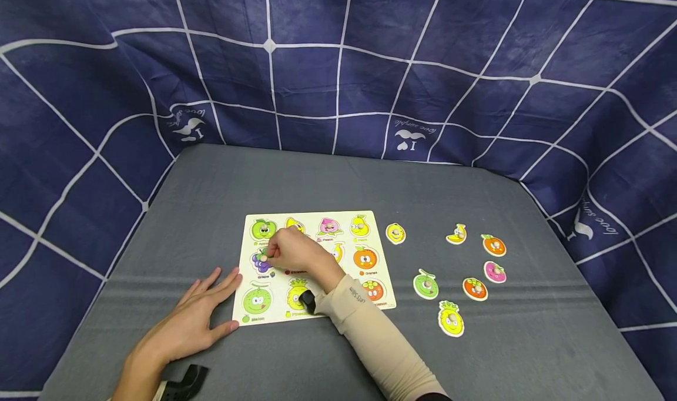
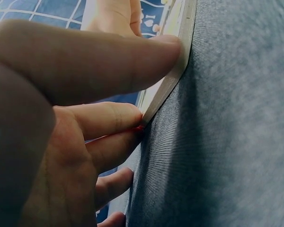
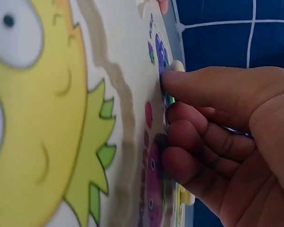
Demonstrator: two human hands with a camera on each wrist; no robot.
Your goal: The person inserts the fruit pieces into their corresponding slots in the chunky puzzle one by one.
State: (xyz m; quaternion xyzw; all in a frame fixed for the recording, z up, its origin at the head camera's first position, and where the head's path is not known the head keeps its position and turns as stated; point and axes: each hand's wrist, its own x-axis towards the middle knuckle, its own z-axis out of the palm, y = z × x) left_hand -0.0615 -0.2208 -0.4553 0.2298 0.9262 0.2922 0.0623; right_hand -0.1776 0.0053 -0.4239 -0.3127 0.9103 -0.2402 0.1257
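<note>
While our left hand, fingers spread, touches the edge of the puzzle board on the worktop, our right hand holds a narrow grip on the grape piece at its place; we cannot confirm full seating. We judge apple, peach and pear seated. Seven loose pieces await insertion, right of the board: lemon, banana, orange, pink fruit, persimmon, melon, pineapple.

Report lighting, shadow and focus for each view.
Head: fairly even light, no strong glare on the puzzle board; left wrist: near part of the left hand dark and soft, shadow on the gray cloth along the board's edge; right wrist: fingertips of the right hand shaded, close pineapple picture slightly soft.
</note>
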